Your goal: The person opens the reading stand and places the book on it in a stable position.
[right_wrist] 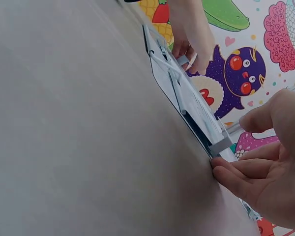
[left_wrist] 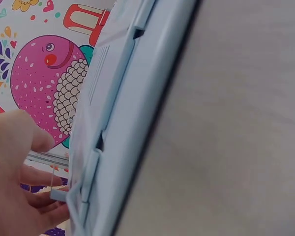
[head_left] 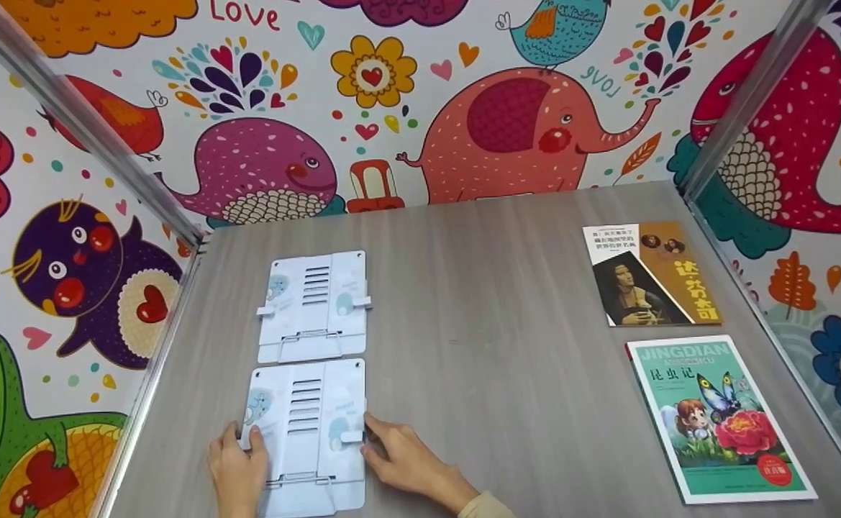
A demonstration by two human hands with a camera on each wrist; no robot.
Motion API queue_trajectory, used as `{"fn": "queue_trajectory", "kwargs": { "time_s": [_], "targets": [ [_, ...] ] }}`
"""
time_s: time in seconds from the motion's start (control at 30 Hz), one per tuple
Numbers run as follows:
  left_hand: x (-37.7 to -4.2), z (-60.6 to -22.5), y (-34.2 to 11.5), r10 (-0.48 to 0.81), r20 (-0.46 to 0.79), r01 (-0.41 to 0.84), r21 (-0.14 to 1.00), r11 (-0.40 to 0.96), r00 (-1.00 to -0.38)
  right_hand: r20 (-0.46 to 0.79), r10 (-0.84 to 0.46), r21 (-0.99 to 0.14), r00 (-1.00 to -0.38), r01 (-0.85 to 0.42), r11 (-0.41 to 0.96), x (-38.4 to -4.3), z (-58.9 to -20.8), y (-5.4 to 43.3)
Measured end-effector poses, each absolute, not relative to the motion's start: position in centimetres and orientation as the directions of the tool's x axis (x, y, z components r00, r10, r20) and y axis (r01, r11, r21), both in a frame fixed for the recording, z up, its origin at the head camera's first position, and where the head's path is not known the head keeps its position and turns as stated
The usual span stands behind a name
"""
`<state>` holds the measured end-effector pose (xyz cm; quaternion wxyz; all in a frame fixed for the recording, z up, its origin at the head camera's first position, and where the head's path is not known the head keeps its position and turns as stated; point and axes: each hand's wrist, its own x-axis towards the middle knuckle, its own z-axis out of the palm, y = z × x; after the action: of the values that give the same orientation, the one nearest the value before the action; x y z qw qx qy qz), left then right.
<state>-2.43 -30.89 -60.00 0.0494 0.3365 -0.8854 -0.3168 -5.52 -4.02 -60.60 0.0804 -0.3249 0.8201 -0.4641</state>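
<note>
A pale blue-white folding book stand [head_left: 305,446] with slots, a wire rest and small side clips lies flat before me on the table. My left hand [head_left: 239,464] is at its left edge, thumb over the surface and fingers beside a side clip [left_wrist: 58,195]. Opposite, at the right edge, my right hand [head_left: 413,460] touches the rim with its fingertips, close to the other clip [right_wrist: 220,146]. Its thumb stands apart from the fingers in the right wrist view. A second, similar stand [head_left: 314,306] lies directly beyond the first, its clips sticking out on both sides.
Two books lie on the right of the grey wood-grain table [head_left: 478,345]: a brown one with a portrait [head_left: 650,273] and a green one with a butterfly [head_left: 722,417]. Cartoon-printed walls [head_left: 391,158] with metal corner posts [head_left: 751,101] enclose the table.
</note>
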Motion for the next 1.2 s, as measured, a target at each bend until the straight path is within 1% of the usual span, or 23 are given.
{"fn": "queue_trajectory", "kwargs": {
  "time_s": [0.23,0.5,0.83,1.03,1.2],
  "targets": [
    [-2.2,-60.0,-30.7,-0.62,-0.045,-0.529,0.572,0.627,-0.783,0.155,-0.607,-0.825,-0.78,-0.44,0.355,-4.8,-60.4,-4.9],
    [-2.6,-59.8,-30.4,-0.608,-0.056,-0.529,0.558,0.639,-0.792,0.204,-0.592,-0.798,-0.779,-0.483,0.36,-4.6,-60.4,-4.9],
    [-2.8,-59.5,-30.1,-0.55,-0.01,-0.462,0.555,0.692,-0.835,0.264,-0.51,-0.754,-0.819,-0.505,0.42,-4.3,-60.3,-3.8],
    [-3.0,-59.3,-29.4,-0.535,-0.044,-0.463,0.564,0.684,-0.844,0.279,-0.443,-0.749,-0.852,-0.482,0.454,-4.0,-60.0,-2.8],
    [-3.2,-59.3,-28.3,-0.517,-0.046,-0.449,0.564,0.693,-0.855,0.322,-0.404,-0.744,-0.856,-0.493,0.451,-4.2,-60.1,-1.7]
  ]
}}
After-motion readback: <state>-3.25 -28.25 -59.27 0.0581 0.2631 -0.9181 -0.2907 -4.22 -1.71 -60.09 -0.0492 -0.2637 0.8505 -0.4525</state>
